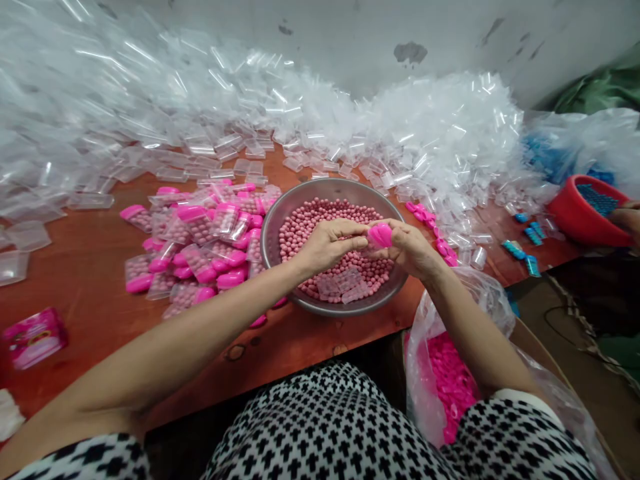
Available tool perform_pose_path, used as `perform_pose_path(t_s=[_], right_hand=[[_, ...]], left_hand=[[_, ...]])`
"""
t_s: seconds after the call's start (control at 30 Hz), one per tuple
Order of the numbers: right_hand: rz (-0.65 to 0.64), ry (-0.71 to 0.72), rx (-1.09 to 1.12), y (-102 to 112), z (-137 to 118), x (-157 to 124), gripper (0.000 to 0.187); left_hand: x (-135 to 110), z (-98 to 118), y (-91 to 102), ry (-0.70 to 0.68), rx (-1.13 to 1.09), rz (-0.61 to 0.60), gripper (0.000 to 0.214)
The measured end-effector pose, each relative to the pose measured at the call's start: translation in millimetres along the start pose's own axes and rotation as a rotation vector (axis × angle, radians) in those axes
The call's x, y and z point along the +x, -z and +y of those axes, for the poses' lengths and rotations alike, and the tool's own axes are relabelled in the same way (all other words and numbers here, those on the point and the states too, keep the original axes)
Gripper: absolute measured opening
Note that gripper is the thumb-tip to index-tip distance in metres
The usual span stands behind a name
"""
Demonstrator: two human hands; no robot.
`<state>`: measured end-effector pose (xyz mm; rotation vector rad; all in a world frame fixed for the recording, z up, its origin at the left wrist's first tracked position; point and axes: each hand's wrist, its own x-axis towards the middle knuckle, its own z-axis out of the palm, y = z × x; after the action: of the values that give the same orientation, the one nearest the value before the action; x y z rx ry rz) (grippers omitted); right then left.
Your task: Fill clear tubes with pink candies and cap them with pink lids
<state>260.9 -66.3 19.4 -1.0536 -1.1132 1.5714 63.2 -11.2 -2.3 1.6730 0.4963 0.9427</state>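
Over a metal bowl [267, 233] of small pink balls [313, 220], both my hands meet at a pink cap [380, 235]. My right hand [413, 248] is closed, pinching the cap between thumb and fingers. From the other side my left hand [330, 247] is closed too, its fingertips at a small clear plastic container [371, 252] under the cap, mostly hidden by fingers. A few clear containers [343, 285] lie on the balls in the bowl. Left of the bowl are piled filled containers with pink caps [200, 233].
Empty clear containers [240, 93] are heaped along the wall. Pink caps [435, 233] lie right of the bowl, more in a plastic bag [425, 373] below. A pink packet [35, 338] is at left. At far right, another person's hand [627, 220] touches a red basin [575, 213].
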Motion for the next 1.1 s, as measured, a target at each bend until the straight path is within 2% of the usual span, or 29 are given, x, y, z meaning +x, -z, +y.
perform_pose_path(t_s=[0.07, 0.13, 0.43, 0.53, 0.6, 0.7, 0.77, 0.83, 0.9, 0.97, 1.03, 1.1], right_hand=[[-0.086, -0.145, 0.069, -5, -2, 3, 0.045], [-0.093, -0.223, 0.13, -9, -3, 5, 0.041], [0.102, -0.165, 0.211, -24, 10, 13, 0.021], [0.079, -0.164, 0.159, -27, 10, 16, 0.026], [0.044, -0.154, 0.098, -27, 8, 17, 0.037], [0.021, -0.112, 0.015, -21, 4, 17, 0.057], [0.028, -0.06, -0.041, -13, 1, 15, 0.06], [0.03, -0.007, -0.135, -5, 1, 12, 0.054], [-0.041, 0.034, -0.299, -2, 1, 9, 0.043], [-0.197, 0.091, -0.549, -6, 3, 6, 0.032], [-0.392, 0.198, -0.841, -19, 4, 6, 0.026], [-0.568, 0.326, -1.096, -36, 8, 8, 0.032]], left_hand=[[0, -3, 1.7, -0.066, 0.103, 0.046, 0.02], [0, -5, 3.1, -0.078, 0.153, 0.068, 0.017], [-2, -2, 0.1, -0.044, 0.166, 0.092, 0.014], [1, -3, -1.2, -0.038, 0.169, 0.095, 0.015], [1, -2, 1.5, -0.031, 0.143, 0.105, 0.018], [-5, 10, 21.3, -0.005, 0.11, 0.169, 0.028], [-15, 23, 48.7, 0.037, 0.166, 0.253, 0.032], [-28, 36, 82.9, 0.105, 0.297, 0.341, 0.029], [-41, 46, 113.5, 0.159, 0.568, 0.424, 0.028], [-52, 50, 130.0, 0.183, 0.877, 0.432, 0.033], [-57, 48, 128.0, 0.159, 1.038, 0.339, 0.036], [-55, 44, 111.9, 0.074, 1.032, 0.158, 0.034]])
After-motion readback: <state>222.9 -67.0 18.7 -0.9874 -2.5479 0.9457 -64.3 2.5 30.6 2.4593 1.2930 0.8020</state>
